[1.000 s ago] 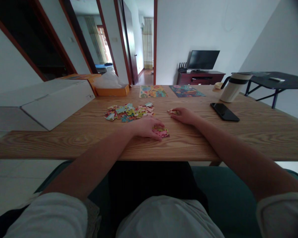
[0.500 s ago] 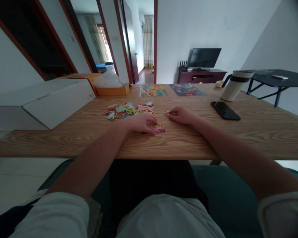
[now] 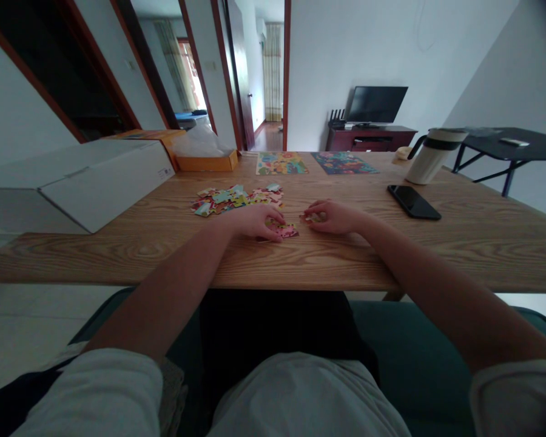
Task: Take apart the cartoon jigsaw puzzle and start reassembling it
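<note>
My left hand (image 3: 260, 222) is curled around a small joined section of jigsaw puzzle (image 3: 287, 230), pink with yellow-green along its far side. Thumb and fingers rest on its left part and hide some of it. Just right of that section, my right hand (image 3: 334, 216) pinches a small puzzle piece (image 3: 310, 216) close to the tabletop. Its picture is mostly covered by the fingers, and a narrow gap separates it from the pink section. Beyond my left hand lies a loose heap of colourful puzzle pieces (image 3: 230, 198).
Two picture sheets (image 3: 282, 164) (image 3: 344, 163) lie at the table's far edge. A white box (image 3: 113, 182) and an orange tray (image 3: 209, 162) with clear plastic stand left. On the right are a phone (image 3: 413, 202) and a white jug (image 3: 430, 161) with a dark handle.
My right hand has turned slightly and come a little nearer the pink section with its piece. My left hand and the joined section have shifted slightly left.
</note>
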A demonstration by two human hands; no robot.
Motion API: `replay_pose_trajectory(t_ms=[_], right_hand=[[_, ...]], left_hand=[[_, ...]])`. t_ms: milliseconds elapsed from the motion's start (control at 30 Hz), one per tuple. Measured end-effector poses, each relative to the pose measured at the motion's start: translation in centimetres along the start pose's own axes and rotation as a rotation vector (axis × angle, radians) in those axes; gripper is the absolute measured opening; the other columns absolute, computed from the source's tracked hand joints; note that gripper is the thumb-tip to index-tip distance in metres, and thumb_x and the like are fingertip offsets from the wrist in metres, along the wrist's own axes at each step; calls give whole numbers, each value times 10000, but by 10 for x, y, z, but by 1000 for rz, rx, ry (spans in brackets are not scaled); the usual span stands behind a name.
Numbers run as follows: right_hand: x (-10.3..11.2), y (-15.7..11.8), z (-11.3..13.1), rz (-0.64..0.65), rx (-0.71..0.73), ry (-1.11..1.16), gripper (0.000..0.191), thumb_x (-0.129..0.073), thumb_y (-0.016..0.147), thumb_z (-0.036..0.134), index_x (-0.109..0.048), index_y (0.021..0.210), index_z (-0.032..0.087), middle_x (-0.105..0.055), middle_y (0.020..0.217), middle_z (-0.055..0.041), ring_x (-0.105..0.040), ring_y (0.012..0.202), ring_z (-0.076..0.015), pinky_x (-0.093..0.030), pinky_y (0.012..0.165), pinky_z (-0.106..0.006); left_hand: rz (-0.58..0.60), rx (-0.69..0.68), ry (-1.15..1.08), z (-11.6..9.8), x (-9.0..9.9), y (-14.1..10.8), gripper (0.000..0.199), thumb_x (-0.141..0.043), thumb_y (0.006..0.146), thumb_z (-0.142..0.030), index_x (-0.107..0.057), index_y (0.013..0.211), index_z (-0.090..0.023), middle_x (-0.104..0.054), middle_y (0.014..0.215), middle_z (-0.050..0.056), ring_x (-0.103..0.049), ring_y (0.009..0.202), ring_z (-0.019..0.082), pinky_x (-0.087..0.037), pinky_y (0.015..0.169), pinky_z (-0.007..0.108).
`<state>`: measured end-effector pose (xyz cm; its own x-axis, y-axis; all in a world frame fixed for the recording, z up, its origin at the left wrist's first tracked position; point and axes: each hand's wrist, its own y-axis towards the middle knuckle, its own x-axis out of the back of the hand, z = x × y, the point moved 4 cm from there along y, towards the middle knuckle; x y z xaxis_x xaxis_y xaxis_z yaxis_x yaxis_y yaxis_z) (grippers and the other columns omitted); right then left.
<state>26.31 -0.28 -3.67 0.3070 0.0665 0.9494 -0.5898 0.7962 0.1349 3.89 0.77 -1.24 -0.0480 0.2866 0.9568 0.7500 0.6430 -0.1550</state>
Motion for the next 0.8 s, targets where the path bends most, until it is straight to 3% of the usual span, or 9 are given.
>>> replay_pose_trajectory(t_ms=[133,367,633,800], right_hand=[[5,-6,9,63,25,54,445,-645,867,331,-692,1293,212,-691,1255,-96,-665,1058,-237,-508,930,-324],[2,-6,16,114,-83,99,587,-684,830,336,-618,1390,175,-721,1176,-101,-678,944,-226,-523,811,-291],[3,-5,22,87,-17,8,388,-676,832,358,-745,1188,220,-700,1153,-94,-670,940,-236,-499,830,-297],[3,-4,21,62,-83,41,365,-689,843,387,-743,1154,202,-696,1126,-103,-665,919,-227,-501,809,-295]], left_hand=[[1,5,-1,1,-1,1,631,-706,770,-594,-661,1294,-244,-606,1402,55,-558,1260,259,-380,1073,313],[0,10,-8,2,-2,2,627,-709,765,-596,-672,1274,-233,-606,1401,57,-549,1261,262,-371,1075,312],[-10,-25,0,2,-2,3,625,-712,768,-584,-670,1280,-228,-614,1387,63,-555,1254,263,-376,1070,315],[-11,-27,3,1,-1,3,606,-715,772,-574,-675,1269,-228,-613,1387,63,-551,1257,264,-375,1072,320]])
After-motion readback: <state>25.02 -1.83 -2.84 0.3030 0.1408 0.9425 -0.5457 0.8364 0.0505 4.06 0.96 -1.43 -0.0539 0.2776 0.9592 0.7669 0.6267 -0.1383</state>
